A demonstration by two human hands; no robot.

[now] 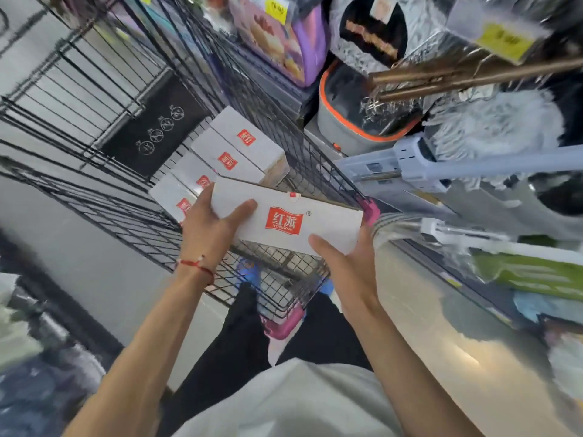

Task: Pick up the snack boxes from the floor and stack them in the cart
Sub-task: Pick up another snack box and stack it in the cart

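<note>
Head view gives me both hands on one white snack box [284, 220], its red logo facing up. The left hand [209, 225] grips the box's left end. Its thumb [243, 209] lies flat across the top face, pointing toward the logo, while the fingers [206, 197] curl round the short edge and pass out of my sight behind it. The right hand [344, 266] takes the near right corner, with its thumb [321, 244] pressed on the top face just below the logo. Its fingers are hidden under the box, so I cannot tell how far they reach. The box is thus clamped between thumbs above and fingers beneath, with the logo lying between the two thumbs. It is tilted and held in the air over the near end of the wire cart [126, 212], clear of the mesh bottom.

Further inside the cart I see a row of boxes [246, 143], four white ones of the same kind. Their logos face up and each touches the next. The nearest is partly covered by the held box and the left hand. A black panel [154, 127] with white icons stands beyond them. A pink corner piece [372, 212] of the cart shows just beside the held box's right end. A red string bracelet [195, 266] circles the left wrist. Right of the cart, shelves hold a grey bucket [353, 115] with an orange rim, a mop [492, 121] and a yellow price tag [501, 41], all blurred.
</note>
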